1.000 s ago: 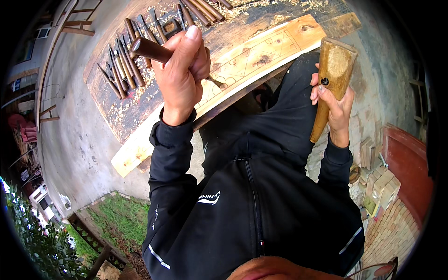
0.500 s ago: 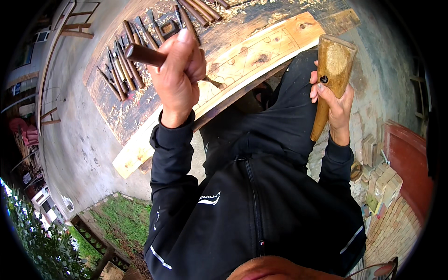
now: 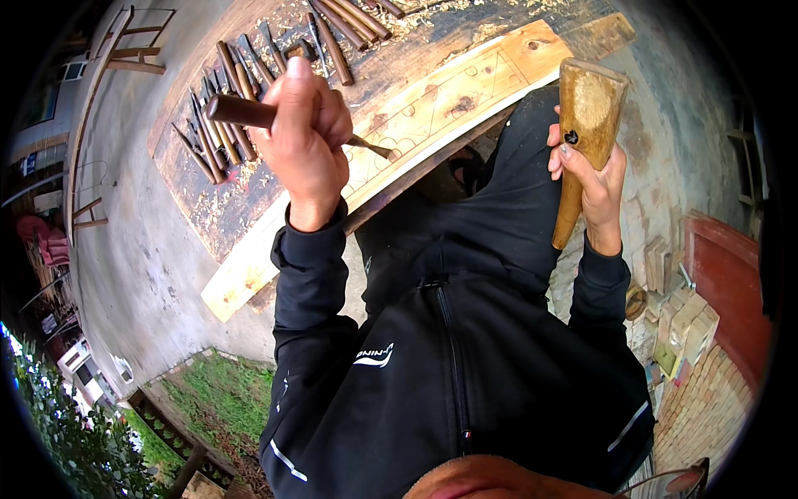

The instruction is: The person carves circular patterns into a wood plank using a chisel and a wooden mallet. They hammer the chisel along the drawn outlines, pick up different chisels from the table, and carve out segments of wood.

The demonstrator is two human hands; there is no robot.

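Observation:
My left hand [image 3: 303, 150] is closed round a dark wooden-handled chisel [image 3: 237, 111], whose flared blade tip rests on or just over a pale plank [image 3: 453, 87] marked with pencilled circles and straight lines. My right hand [image 3: 594, 179] grips a yellowish wooden mallet [image 3: 592, 108] with a dark knot on its side, raised above my leg at the plank's right. Behind the plank, a row of carving tools [image 3: 229, 116] with wooden handles lies among shavings on a worn wooden bench [image 3: 187, 175]. Part of the chisel shaft is hidden by my fingers.
A wooden frame [image 3: 141, 66] stands on concrete at the far left. A grass patch [image 3: 212, 391] and leafy plant [image 3: 58, 424] are at the lower left. At the right are stacked offcuts [image 3: 682, 324], a red panel [image 3: 719, 283] and stacked bricks [image 3: 698, 407].
My left hand with the chisel handle has shifted a little leftward, tilting the handle. My right hand and mallet have moved slightly up and left.

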